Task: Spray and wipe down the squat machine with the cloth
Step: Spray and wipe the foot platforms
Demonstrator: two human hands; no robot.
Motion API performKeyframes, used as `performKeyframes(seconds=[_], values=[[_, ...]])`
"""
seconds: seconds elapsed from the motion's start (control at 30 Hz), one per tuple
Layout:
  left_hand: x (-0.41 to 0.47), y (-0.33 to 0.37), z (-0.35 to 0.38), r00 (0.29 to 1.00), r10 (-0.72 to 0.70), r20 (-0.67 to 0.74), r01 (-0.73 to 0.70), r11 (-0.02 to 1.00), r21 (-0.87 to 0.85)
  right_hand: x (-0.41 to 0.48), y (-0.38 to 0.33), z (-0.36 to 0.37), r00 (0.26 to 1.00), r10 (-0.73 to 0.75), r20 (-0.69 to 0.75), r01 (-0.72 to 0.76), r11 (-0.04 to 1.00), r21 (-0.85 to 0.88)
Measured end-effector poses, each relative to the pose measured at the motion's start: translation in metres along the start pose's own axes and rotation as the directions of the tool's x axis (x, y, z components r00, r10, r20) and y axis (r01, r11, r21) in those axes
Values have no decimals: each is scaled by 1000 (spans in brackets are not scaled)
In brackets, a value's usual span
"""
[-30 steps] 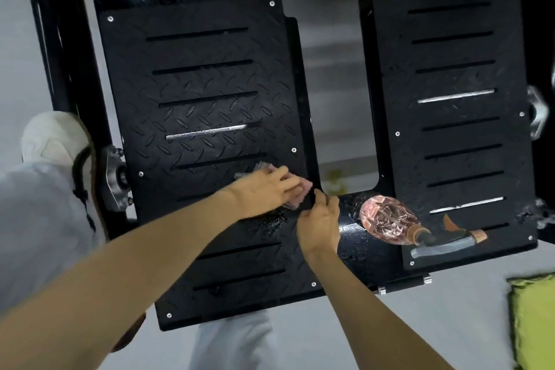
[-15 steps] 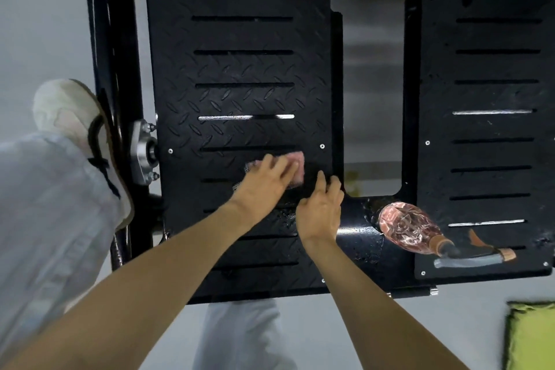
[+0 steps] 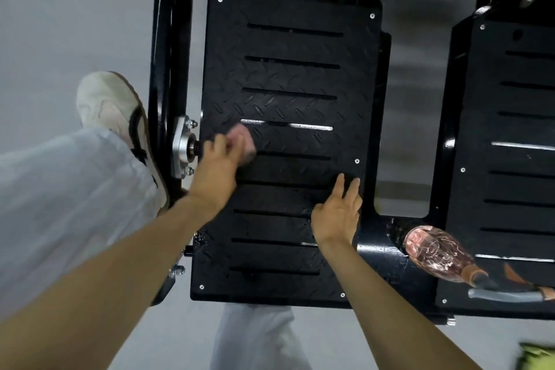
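Cloth (image 3: pixel 241 141) of pink fabric, bunched small, lies against the left footplate (image 3: pixel 288 78) of the black steel squat machine, a diamond-tread plate cut with narrow cross slots. The left hand (image 3: pixel 219 159) grips the cloth with bent fingers, and the fabric shows just beyond the fingertips. Motion blur hides the exact finger placement. Contact is at the plate's left edge, at mid-height, just below a slot that shows bright metal.

The right hand (image 3: pixel 338 216) is open, fingers straight and slightly spread, palm down on the same plate. It sits to the right of the left hand and nearer the person, holding nothing. The plate surface between and below the two hands looks wet and glossy.

Just left of the left hand, a silver bolted bearing flange (image 3: pixel 181 147) is fixed to a black upright frame tube (image 3: pixel 163 69). Beyond that tube are a pale shoe (image 3: pixel 108 108) and a light grey trouser leg (image 3: pixel 60 189) on the grey floor (image 3: pixel 75 9).

To the right of the right hand, a translucent copper-pink spray bottle (image 3: pixel 435 254) with an orange trigger lies on its side across the machine's glossy cross member and the second black footplate (image 3: pixel 516 129). Further right and nearer the person, a yellow-green fabric piece (image 3: pixel 537 357) lies on the floor, cut off at the frame edge.
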State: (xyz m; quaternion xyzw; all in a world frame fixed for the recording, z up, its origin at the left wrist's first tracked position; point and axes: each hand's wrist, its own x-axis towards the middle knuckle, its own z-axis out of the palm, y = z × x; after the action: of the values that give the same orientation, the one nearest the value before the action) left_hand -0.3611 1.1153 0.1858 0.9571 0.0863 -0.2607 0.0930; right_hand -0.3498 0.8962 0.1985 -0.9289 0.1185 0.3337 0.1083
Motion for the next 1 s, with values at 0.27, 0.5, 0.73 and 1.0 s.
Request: performKeyframes(seconds=[0.27, 0.5, 0.73, 1.0], values=[[12, -7, -19, 948, 264, 180, -309, 901, 305, -6, -17, 6, 999, -33, 27, 35, 997, -65], [31, -32, -27, 979, -203, -16, 203, 978, 48, -8, -17, 1, 997, -41, 59, 45, 996, -74], [-39, 6, 10, 951, 212, 224, -257, 947, 192, -14, -9, 5, 992, -16, 122, 28, 995, -93], [-6, -1, -14, 991, -102, 82, 96, 993, 74, -17, 6, 2, 990, -5, 143, 16, 997, -73]])
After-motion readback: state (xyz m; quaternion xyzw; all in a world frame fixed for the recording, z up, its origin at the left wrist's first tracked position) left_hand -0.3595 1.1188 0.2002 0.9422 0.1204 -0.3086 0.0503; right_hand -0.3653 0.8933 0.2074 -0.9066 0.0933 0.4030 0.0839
